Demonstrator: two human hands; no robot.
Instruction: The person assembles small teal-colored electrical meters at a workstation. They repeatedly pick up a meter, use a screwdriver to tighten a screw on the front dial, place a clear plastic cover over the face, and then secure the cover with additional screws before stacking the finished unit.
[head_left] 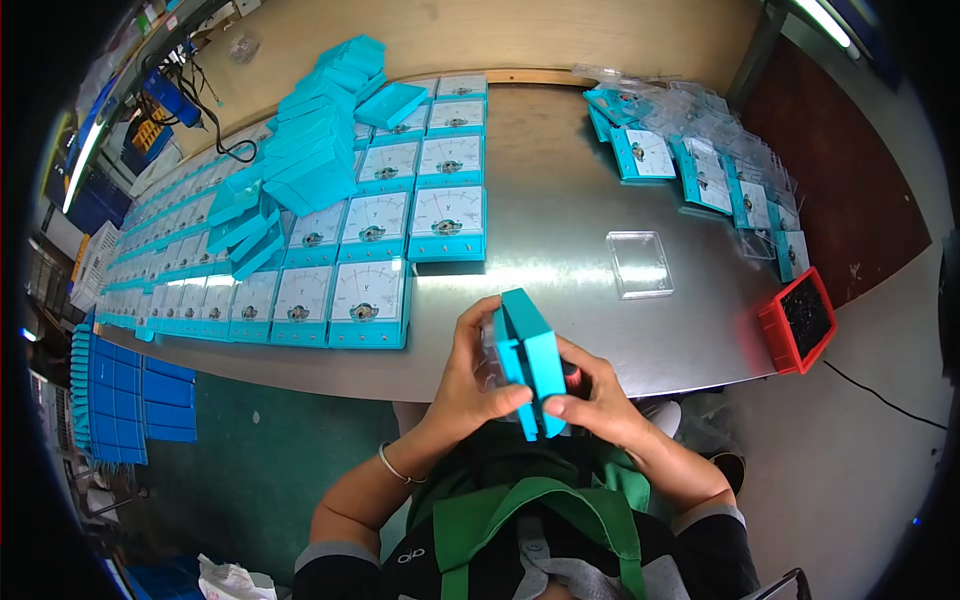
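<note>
I hold a turquoise square panel meter (530, 362) edge-on above my lap, just in front of the table's near edge. My left hand (470, 375) wraps its left side, where a clear cover shows against the body. My right hand (592, 398) grips its lower right side, fingers curled behind it. A loose clear plastic cover (640, 264) lies flat on the steel table (560, 180) beyond my hands.
Rows of finished turquoise meters (372, 232) with white dials fill the table's left half, with stacked turquoise bodies (320, 150) behind. More meters and clear covers (700, 165) lie at the right. A red tray (797, 322) of small dark parts sits at the right corner.
</note>
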